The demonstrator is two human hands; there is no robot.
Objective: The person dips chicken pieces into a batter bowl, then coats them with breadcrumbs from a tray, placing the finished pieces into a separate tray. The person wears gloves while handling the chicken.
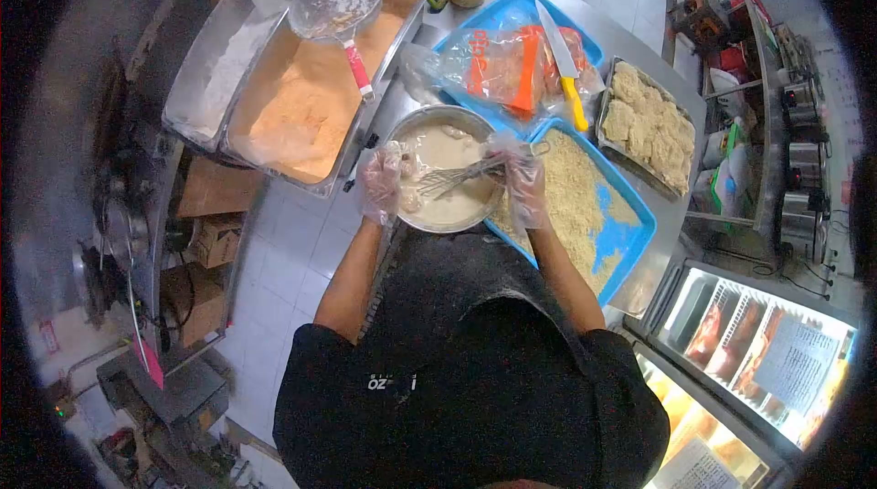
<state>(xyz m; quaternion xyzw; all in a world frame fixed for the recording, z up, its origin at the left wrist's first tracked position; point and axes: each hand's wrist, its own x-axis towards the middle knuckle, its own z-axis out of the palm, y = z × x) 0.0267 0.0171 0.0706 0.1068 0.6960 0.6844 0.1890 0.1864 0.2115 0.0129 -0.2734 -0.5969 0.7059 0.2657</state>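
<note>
Two gloved hands at work over one round metal bowl point(416, 128) of pale batter, which sits on the steel table point(630, 37) between the trays. Left hand point(381, 180) rests at the bowl's left rim, its fingers point(391, 160) curled around a pale battered lump. Right hand point(524, 180) is at the bowl's right rim, fingers closed round the handle of one wire whisk point(457, 177). The whisk lies nearly flat, long axis running across the bowl, wire head pointing toward the left hand, handle toward the right, sloping slightly up that way. Two blue trays: the near one point(630, 238) just right of the bowl holds breadcrumbs with bare blue showing at its near end; the far one point(512, 9) holds clear bags with orange print and one knife point(563, 61) with a yellow handle, blade pointing away. One metal tray point(650, 123) of breaded pieces stands farther right. Left of the bowl, two long metal pans: one point(301, 105) with orange-tinted flour, one point(215, 69) with white flour. One sieve point(336, 3) with a red handle rests across the orange pan.
</note>
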